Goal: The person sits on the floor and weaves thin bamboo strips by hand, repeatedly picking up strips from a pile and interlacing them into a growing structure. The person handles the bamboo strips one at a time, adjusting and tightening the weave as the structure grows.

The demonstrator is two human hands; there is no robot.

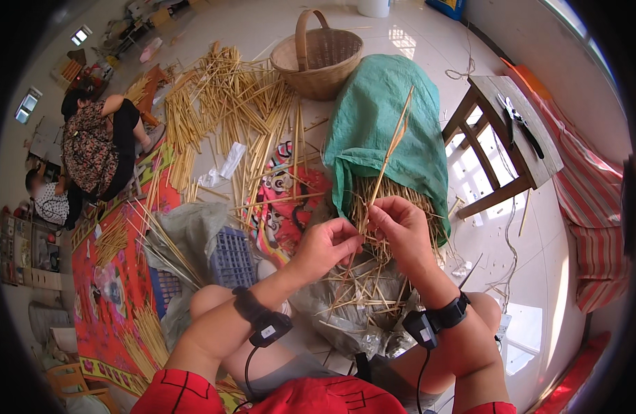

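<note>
My left hand [330, 245] and my right hand [401, 224] are close together in front of me, both closed on one long dry straw stalk [385, 162]. The stalk points up and away, with a loose, peeling leaf sheath near its upper part. My right thumb and fingers pinch it, and my left fingers grip lower down, by its bottom end. Just beyond my hands lies a green woven sack [394, 110], its mouth toward me and stuffed with more straw stalks [418, 205]. Short straw bits [363, 303] lie below my hands on grey plastic sheeting [325, 303].
A wicker basket [318, 62] stands beyond, beside a large spread of straw [228, 96]. To the right, pliers [518, 124] rest on a wooden stool [494, 103]. A blue plastic crate [232, 257] is at my left knee. Two people sit at the far left, near a red patterned mat [111, 290].
</note>
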